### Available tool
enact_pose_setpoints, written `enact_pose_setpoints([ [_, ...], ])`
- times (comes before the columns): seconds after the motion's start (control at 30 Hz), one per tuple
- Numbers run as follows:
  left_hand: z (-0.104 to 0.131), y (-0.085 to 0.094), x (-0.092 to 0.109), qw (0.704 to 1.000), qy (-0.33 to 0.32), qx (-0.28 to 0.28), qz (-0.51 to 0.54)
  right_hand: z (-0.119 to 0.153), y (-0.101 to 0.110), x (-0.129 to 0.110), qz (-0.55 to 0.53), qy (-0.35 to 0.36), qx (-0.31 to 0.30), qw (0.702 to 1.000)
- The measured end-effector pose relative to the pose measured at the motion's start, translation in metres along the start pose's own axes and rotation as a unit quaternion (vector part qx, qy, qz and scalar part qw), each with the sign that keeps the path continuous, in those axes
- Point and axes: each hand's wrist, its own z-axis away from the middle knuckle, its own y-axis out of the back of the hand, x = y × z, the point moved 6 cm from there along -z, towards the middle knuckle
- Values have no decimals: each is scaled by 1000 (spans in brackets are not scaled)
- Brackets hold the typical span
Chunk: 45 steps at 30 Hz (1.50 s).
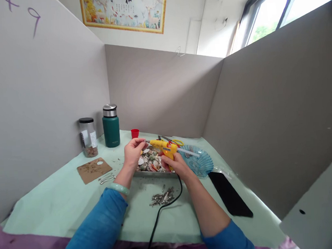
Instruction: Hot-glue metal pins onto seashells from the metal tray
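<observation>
Near the middle of the frame, my right hand (177, 164) has its fingers wrapped around the grip of a yellow glue gun (170, 149), its nozzle pointing left and a pale glue stick (189, 152) jutting from its back. My left hand (133, 152) is just left of the nozzle, thumb and fingertips pressed together on a small piece (147, 141); it may be a metal clip, but it is too tiny here to be sure.

Below both hands sits a metal tray (154, 173) filled with mixed shells (150, 163), white, greenish and reddish, partly covered by my hands and the gun. Right of it, a blue scalloped dish (205, 160) holds something small and silvery, with the glue stick reaching over it. Behind the tray stands a red cup (135, 133), its inside hidden from me.

At centre left, a clear jar (88, 135) with a black lid has brown pieces (91, 151) at its bottom, and beside it is a green bottle (111, 131), capped, its contents out of sight. In the lower middle, a pile of metal clips (163, 197) lies loose on the pale green cloth (75, 208), near the gun's black cable (158, 214).
</observation>
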Motion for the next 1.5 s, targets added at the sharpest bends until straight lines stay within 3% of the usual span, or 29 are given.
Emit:
enact_pose_setpoints([
  [0.73,-1,2,1,999,-28,14,-13,-1,2,1,20,-3,0,1000],
  [1.07,0,1,4,994,-71,15,-83,-1,2,0,30,1,7,1000],
  [1.5,0,2,4,995,-69,18,-71,-1,3,1,41,1,4,999],
])
